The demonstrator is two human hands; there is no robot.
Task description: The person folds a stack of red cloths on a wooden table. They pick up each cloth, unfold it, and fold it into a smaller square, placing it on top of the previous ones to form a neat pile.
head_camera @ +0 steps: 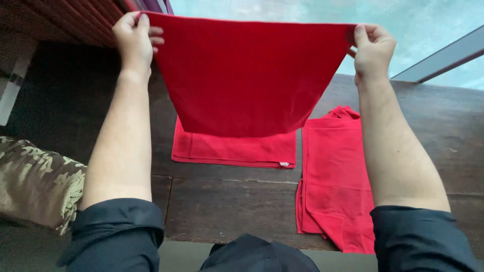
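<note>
Red cloth [249,75] is being held up in the air, spread flat betw. both hands. Top L corner is being pinched by left hand [133,40], fingers clenched over the edge; top R corner is being gripped by right hand [372,49], thumb in front. Cloth is hanging down from the hands, above dark wood table [227,206]. Folded red cloth [234,150] is lying below, partly hidden. Red pile [335,176] is lying under R forearm. Patterned cushion [38,184] is sitting below and outside L elbow.
</note>
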